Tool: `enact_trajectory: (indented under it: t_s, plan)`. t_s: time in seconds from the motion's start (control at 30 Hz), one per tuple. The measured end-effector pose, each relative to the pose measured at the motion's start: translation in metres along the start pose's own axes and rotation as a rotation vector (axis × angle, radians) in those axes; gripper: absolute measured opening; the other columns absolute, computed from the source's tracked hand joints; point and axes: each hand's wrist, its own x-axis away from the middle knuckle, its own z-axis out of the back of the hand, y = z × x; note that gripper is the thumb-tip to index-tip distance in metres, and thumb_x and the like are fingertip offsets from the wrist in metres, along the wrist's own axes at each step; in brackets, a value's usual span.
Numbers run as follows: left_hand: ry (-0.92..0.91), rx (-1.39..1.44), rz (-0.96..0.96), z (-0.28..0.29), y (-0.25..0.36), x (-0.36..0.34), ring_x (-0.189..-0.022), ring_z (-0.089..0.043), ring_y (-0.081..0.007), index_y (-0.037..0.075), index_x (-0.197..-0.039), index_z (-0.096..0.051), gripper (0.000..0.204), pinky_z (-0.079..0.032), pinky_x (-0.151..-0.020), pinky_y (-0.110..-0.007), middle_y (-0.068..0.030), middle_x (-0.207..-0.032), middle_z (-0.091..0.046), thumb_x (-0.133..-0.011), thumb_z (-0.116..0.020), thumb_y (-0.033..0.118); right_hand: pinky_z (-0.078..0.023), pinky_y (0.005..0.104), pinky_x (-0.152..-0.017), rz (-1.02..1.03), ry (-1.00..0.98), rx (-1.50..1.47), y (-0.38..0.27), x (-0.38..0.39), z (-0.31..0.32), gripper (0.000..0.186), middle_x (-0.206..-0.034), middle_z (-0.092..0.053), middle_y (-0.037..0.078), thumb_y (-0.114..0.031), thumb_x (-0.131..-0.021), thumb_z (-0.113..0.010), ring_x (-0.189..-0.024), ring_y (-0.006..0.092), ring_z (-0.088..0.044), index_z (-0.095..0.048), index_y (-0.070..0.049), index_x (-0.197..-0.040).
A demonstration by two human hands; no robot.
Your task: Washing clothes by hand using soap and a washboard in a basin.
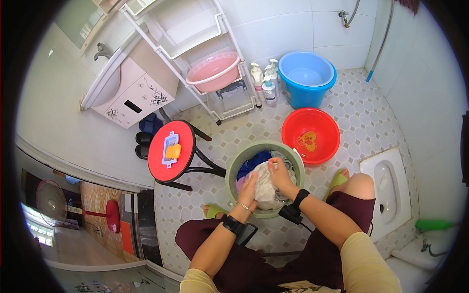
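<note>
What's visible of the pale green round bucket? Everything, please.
The pale green round bucket looks plastic, with a broad, smooth rim and a small white piece at its right edge, perhaps a handle mount. It stands upright, open, on the white patterned tile floor, holding dark blue cloth and other fabric. The left hand and right hand grip whitish crumpled cloth over its mouth. Whether either wrist touches the rim is unclear.
</note>
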Motion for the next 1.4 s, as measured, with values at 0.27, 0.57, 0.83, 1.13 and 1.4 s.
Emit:
enact_trajectory:
  t_s: [0.27, 0.57, 0.83, 1.13, 1.4]
  plan:
    - [-0.146, 0.273, -0.010, 0.050, -0.010, -0.031, -0.074, -0.056, -0.0161, 0.011, -0.092, -0.053, 0.034, -0.049, -0.072, -0.032, -0.0017, -0.080, -0.056, -0.089, -0.044, 0.043, -0.045, 0.0313, -0.064, 0.265, -0.351, -0.144, -0.088, 0.063, -0.006, 0.018, -0.075, -0.058, 0.014, -0.023, -0.082, -0.058, -0.070, 0.0274, -0.058, -0.055, -0.005, -0.084]
    - [-0.068, 0.196, 0.221, -0.013, -0.009, -0.004, -0.086, -0.059, -0.0165, 0.012, -0.097, -0.054, 0.028, -0.049, -0.078, -0.033, -0.0022, -0.093, -0.060, -0.090, -0.042, 0.037, -0.047, 0.0412, -0.053, 0.571, -0.168, 0.808, -0.059, 0.028, 0.003, 0.021, -0.068, -0.058, 0.016, -0.023, -0.081, -0.049, -0.062, 0.0315, -0.059, -0.055, -0.005, -0.073]
    - [-0.058, 0.066, 0.175, -0.018, 0.010, 0.013, -0.089, -0.059, -0.0177, 0.009, -0.104, -0.052, 0.026, -0.048, -0.079, -0.032, -0.0035, -0.097, -0.059, -0.087, -0.051, 0.029, -0.045, 0.0450, -0.056, 0.324, -0.099, 0.582, -0.043, 0.021, 0.007, 0.023, -0.072, -0.061, 0.016, -0.024, -0.085, -0.047, -0.063, 0.0368, -0.058, -0.055, -0.004, -0.077]
    - [-0.034, -0.232, -0.085, 0.026, 0.047, 0.005, -0.087, -0.057, -0.0161, 0.001, -0.108, -0.043, 0.040, -0.049, -0.074, -0.029, -0.0067, -0.094, -0.057, -0.077, -0.066, 0.010, -0.043, 0.0311, -0.075, 0.283, -0.816, 0.473, -0.046, -0.004, 0.049, 0.041, -0.087, -0.058, 0.014, -0.030, -0.059, -0.077, -0.083, 0.0231, -0.056, -0.062, -0.006, -0.089]
    - [-0.105, -0.348, -0.053, 0.012, 0.039, 0.001, -0.087, -0.057, -0.0144, 0.001, -0.105, -0.051, 0.031, -0.046, -0.080, -0.027, -0.0071, -0.100, -0.057, -0.084, -0.059, 0.022, -0.047, 0.0297, -0.068, -0.168, -0.491, -0.498, -0.046, -0.011, 0.056, 0.027, -0.092, -0.056, 0.007, 0.002, -0.073, -0.055, -0.076, 0.0170, -0.057, -0.048, -0.004, -0.098]
